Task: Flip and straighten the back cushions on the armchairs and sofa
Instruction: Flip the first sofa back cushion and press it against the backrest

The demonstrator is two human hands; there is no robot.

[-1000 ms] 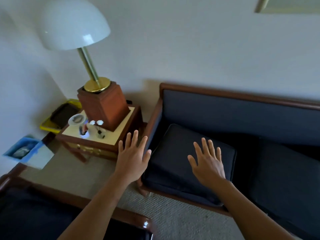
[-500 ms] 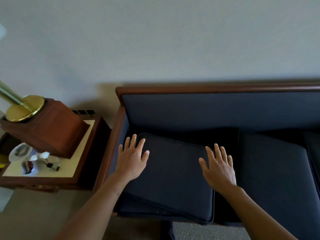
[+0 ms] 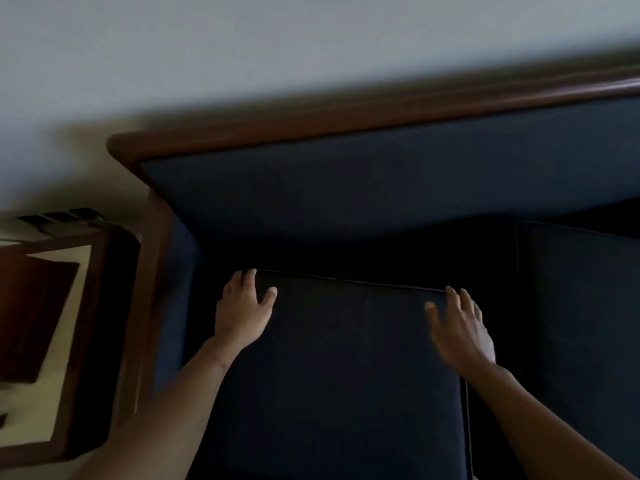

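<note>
A dark navy back cushion [image 3: 346, 368] lies flat on the seat at the left end of the wood-framed sofa [image 3: 346, 129]. My left hand [image 3: 242, 310] rests at the cushion's far left corner, fingers curled over the piped edge. Over at the far right corner is my right hand [image 3: 460, 327], fingers spread, at or just above the fabric. Neither hand has closed a grip on the cushion. The sofa's padded backrest [image 3: 363, 188] stands bare behind it.
A second dark cushion [image 3: 581, 306] lies flat on the seat to the right. To the left of the sofa arm stands a wooden side table [image 3: 79, 341] with a brown lamp base [image 3: 31, 317]. A pale wall rises behind.
The view has closed in on the sofa and tilted. Both hands have slid forward from the middle of the cushion to its far corners.
</note>
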